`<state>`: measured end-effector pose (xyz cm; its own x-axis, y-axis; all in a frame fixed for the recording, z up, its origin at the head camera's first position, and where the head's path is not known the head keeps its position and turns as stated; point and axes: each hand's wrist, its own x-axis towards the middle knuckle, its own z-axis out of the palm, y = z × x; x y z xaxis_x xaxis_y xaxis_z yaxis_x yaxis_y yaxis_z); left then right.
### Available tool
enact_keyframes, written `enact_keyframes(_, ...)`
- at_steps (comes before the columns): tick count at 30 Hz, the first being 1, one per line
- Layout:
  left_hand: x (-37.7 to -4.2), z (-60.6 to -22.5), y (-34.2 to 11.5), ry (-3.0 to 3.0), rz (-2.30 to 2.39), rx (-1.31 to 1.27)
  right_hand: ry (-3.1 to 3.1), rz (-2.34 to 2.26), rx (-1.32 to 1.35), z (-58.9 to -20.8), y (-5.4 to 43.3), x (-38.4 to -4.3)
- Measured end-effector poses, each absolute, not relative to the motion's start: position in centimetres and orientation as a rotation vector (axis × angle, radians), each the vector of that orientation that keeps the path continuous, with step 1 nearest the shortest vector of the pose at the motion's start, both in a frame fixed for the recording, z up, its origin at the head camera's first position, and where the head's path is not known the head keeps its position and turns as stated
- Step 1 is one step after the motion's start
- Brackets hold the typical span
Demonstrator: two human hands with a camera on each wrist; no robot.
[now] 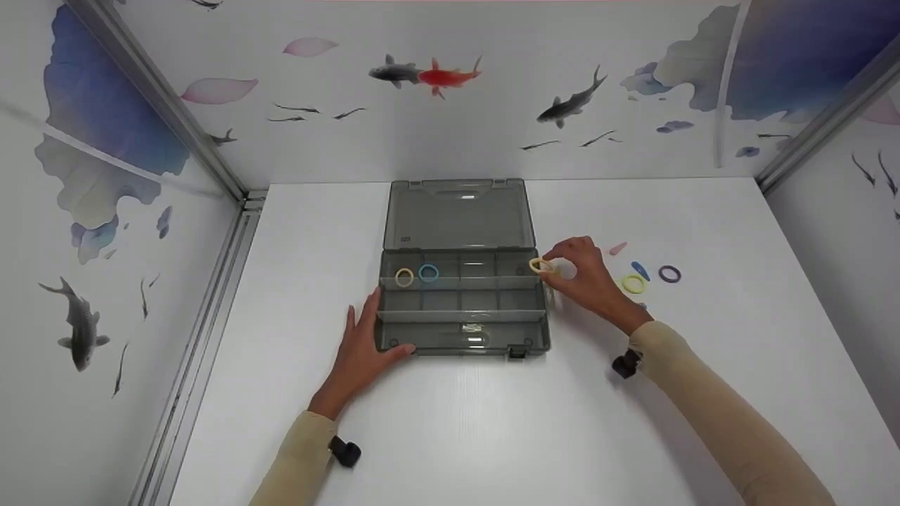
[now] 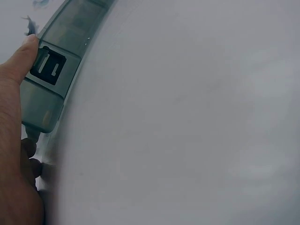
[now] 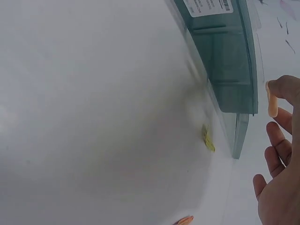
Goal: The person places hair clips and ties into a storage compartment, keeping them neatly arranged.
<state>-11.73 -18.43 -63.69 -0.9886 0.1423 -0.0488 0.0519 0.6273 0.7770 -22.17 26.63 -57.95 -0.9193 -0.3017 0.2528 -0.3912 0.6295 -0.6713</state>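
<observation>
1. Toward the tabletop's [image 1: 457, 422] left edge, I had the left hand [image 1: 362, 355] spread, its fingers along the box's left side and its thumb on the front wall.
2. The grey see-through box [image 1: 460, 214] sat near the middle of the back edge, its lid laid open toward that edge.
3. In the box's back row, at the left end, I saw a peach ring [image 1: 396, 278], with a blue ring [image 1: 420, 273] just right of it.
4. At the box's right side, my right hand [image 1: 580, 274] pinched a pale yellow ring [image 1: 532, 267] between thumb and finger.
5. Beyond that hand, toward the right edge, I made out a pink clip [image 1: 619, 249], a yellow-green ring [image 1: 625, 287], a blue clip [image 1: 640, 270] just beside it, and a purple ring [image 1: 679, 275] farthest right.
</observation>
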Motion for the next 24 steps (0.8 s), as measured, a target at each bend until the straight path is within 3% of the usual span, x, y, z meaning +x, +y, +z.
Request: enact_keyframes(24,-11.6,-63.4,-18.3,2.731,1.329,0.17,-2.697,1.261,0.939,-57.4,20.2,-24.7)
